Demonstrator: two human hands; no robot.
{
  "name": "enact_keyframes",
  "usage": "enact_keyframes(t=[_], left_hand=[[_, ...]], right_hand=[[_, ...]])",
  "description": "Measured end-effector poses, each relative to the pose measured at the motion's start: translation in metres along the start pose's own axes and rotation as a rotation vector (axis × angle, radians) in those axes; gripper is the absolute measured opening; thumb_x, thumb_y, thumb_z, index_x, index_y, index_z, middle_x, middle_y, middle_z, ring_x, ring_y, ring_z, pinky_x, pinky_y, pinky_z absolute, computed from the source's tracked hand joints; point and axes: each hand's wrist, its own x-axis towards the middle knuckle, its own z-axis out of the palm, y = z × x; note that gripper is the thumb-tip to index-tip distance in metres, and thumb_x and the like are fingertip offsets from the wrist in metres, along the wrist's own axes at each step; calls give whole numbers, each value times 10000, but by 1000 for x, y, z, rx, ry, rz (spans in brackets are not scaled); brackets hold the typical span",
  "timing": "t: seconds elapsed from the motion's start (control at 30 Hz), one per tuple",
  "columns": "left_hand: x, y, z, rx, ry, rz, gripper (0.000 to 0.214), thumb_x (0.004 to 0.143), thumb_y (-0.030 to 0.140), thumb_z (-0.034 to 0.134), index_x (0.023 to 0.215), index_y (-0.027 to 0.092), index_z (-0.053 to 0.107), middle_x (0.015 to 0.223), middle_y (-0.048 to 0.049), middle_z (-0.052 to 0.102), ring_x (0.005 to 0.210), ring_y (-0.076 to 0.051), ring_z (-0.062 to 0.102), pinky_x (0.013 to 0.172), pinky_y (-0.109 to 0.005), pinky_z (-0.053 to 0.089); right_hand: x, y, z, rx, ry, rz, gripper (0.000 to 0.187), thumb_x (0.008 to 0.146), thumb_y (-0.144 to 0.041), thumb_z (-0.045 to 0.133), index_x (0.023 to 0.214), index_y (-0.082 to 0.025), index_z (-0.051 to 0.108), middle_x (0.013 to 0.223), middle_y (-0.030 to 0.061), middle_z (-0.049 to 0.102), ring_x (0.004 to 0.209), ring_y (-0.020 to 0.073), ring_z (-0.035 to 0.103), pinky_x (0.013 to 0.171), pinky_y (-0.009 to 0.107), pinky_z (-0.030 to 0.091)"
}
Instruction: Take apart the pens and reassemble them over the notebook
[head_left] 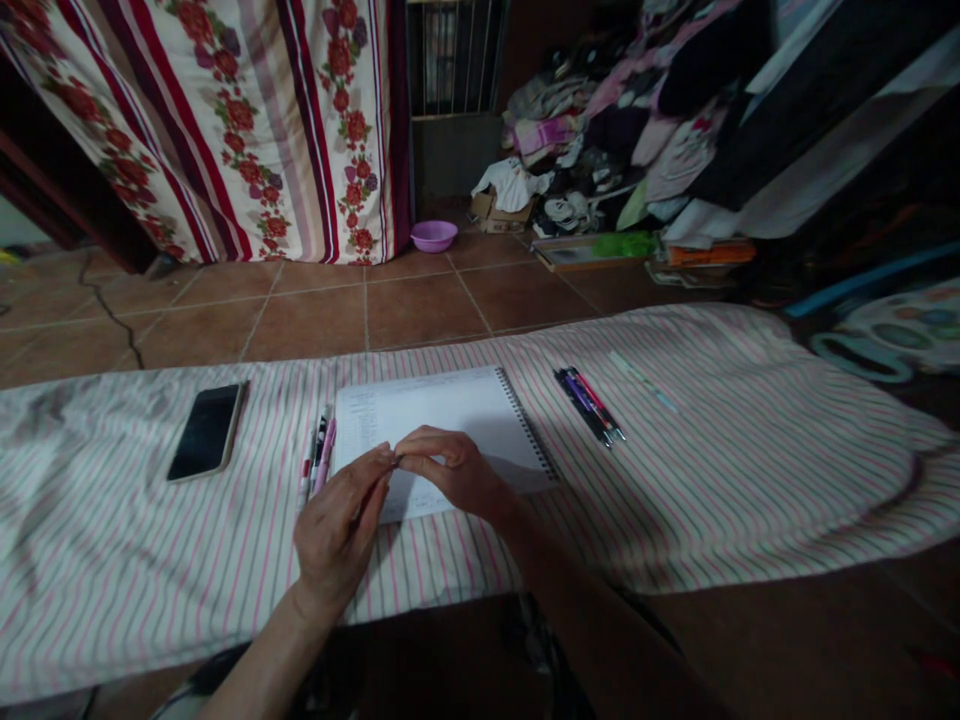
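Observation:
My left hand (341, 520) and my right hand (454, 468) meet fingertip to fingertip above a spiral notebook (442, 402). Both are closed in a pinch; whatever lies between the fingers is too small and dark to make out. The notebook is open at a white page with faint writing along its left and top edges, its black coil on the right. Just left of it lie several pens (327, 455), one of them pink. Right of the coil is a group of dark, purple and red pens (589, 405), and beyond them a pale, slim pen (643, 380).
A striped cloth (750, 450) covers the low surface, with a phone (206, 432) on its left side. Behind are a tiled floor (420, 305), a flowered curtain (247, 130), a purple basin (434, 236) and a heap of clothes (615, 130). A cable (112, 315) crosses the floor.

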Motion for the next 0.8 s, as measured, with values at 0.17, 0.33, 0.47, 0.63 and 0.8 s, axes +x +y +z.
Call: enact_keyframes(t=[0.17, 0.33, 0.47, 0.63, 0.8], left_hand=[[2, 1, 4, -12, 38, -30, 224, 780, 87, 580, 981, 182, 607, 925, -51, 705, 825, -155, 668, 744, -262, 549], [4, 8, 9, -173, 102, -290, 127, 787, 158, 588, 909, 191, 601, 870, -30, 687, 731, -140, 664, 593, -235, 561], [6, 11, 13, -242, 116, -385, 121, 783, 193, 603, 904, 188, 606, 874, -29, 675, 722, -137, 660, 613, -239, 567], [8, 14, 20, -336, 150, -441, 149, 782, 185, 607, 930, 198, 599, 884, -15, 656, 698, -121, 644, 598, -235, 568], [11, 16, 22, -315, 138, -359, 99, 793, 162, 582, 882, 192, 611, 868, -18, 656, 748, -132, 638, 607, -234, 565]], right_hand=[[0, 0, 0, -2, 2, 19, 148, 819, -265, 579, 799, -179, 698, 784, 49, 688, 754, 143, 633, 704, 251, 508], [0, -1, 0, 53, 23, 34, 127, 810, -254, 585, 789, -190, 692, 777, 33, 684, 751, 134, 631, 711, 250, 506], [1, -2, -1, 102, 37, 41, 119, 811, -241, 578, 802, -195, 688, 784, 25, 683, 760, 129, 630, 721, 249, 502], [1, -3, -4, 101, 45, 77, 128, 818, -240, 567, 807, -197, 687, 798, 21, 683, 775, 128, 630, 733, 249, 498], [0, -2, -7, 83, 62, 23, 113, 811, -222, 579, 815, -191, 688, 794, 23, 690, 764, 126, 632, 725, 241, 498]])
